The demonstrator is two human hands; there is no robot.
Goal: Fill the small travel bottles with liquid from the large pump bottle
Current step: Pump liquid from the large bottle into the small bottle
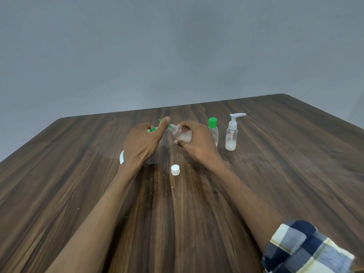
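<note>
My left hand (142,141) rests on top of the large pump bottle (122,157), a white bottle with a green pump head (152,129); the hand hides most of it. My right hand (197,142) holds a small clear travel bottle (182,133), tilted with its open neck against the green pump spout. Some whitish liquid lies in that bottle. Its white cap (175,170) sits loose on the table near me.
To the right stand a small clear bottle with a green cap (213,128) and a small clear pump bottle (231,133) with white liquid at its bottom. All is on a dark wooden table (275,174) before a grey wall.
</note>
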